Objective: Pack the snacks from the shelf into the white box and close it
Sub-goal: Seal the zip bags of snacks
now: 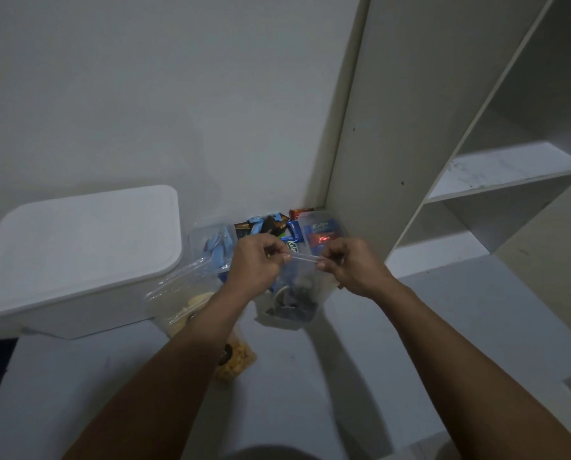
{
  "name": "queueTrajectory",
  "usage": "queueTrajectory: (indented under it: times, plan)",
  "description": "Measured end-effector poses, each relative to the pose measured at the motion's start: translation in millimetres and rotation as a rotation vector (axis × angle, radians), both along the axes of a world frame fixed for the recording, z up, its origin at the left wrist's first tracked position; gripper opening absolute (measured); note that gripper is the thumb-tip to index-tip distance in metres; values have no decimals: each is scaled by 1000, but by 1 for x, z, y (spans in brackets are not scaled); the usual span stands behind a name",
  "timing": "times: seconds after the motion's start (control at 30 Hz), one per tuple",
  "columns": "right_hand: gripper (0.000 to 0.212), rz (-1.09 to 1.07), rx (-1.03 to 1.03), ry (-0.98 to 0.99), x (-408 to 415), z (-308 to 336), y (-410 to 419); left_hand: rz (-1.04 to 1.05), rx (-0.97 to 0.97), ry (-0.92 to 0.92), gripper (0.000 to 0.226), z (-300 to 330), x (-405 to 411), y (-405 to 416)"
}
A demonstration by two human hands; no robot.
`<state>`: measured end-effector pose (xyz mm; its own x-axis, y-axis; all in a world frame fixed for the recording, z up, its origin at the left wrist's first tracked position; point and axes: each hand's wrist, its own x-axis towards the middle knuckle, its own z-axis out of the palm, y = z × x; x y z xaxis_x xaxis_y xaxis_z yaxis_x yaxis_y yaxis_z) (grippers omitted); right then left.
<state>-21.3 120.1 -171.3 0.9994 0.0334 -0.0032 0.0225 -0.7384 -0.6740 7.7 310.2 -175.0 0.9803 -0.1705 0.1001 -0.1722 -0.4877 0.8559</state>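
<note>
- At the middle of the low white ledge, both hands hold up a clear zip bag [289, 293] with dark pieces in its bottom.
- Left hand [255, 263]: thumb and forefinger pinch the left end of the bag's top strip.
- Right hand [350, 265]: thumb and forefinger pinch the right end of the same strip, which runs taut between the two hands.
- Step in hand, as judged: sealing or straightening the bag's mouth before packing; whether the strip is fully pressed shut cannot be told.
- Toward the back corner of the ledge, against the wall and the shelf unit [443, 144], sit more clear bags holding blue and dark wrapped snacks [277, 227].
- Near the front left of the ledge, under the left forearm, lie a bag of pale chips [181, 303] and a bag of yellow puffs [236, 360].
- White box [78, 257]: stands at the left end of the ledge, just beside the bags, its lid on.
- Next move, as judged: the lid has to come off first, which calls for freeing one hand, then carrying the bag left into the box.
</note>
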Motion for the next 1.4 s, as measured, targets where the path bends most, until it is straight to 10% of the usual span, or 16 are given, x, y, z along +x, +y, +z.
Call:
queueTrajectory:
  times: [0.97,1.4]
  plan:
    - [7,124,226,261,3,-36,-4,133,-431,318,14,-32,-35,46]
    - [10,370,175,411,2,-56,54,190,-104,416,10,-72,-96,94]
